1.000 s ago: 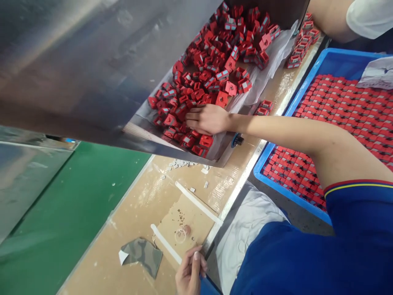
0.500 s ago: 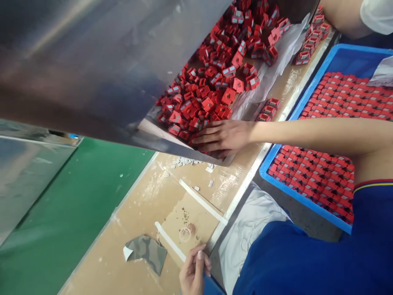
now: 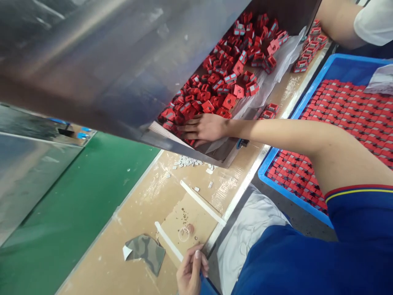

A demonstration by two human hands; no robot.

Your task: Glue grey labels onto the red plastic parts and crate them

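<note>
My right hand (image 3: 202, 128) lies palm down with fingers apart on a heap of red plastic parts (image 3: 229, 101). The parts are small and blocky, some with a hole and pale grey strips, and they sit inside a large metal bin (image 3: 101, 82) tilted over the bench. My fingertips are partly sunk among the nearest parts. Down at the bench's front edge, my left hand (image 3: 190, 268) is curled, thumb against the bent fingers; whether anything is in it stays hidden. Beside it a tan cardboard sheet (image 3: 175, 215) carries a clear ring (image 3: 184, 234) and small dark bits.
Small white pieces (image 3: 188, 161) are scattered below the bin's lip. A camouflage cloth scrap (image 3: 145, 252) lies on the bench (image 3: 101, 262). At right stands a blue crate (image 3: 330, 61) with rows of red parts. Another person's arm (image 3: 340, 20) shows at top right.
My right hand has slid left, deeper into the heap, and its forearm and sleeve have come along. The left hand stays almost in place, and the view has shifted slightly.
</note>
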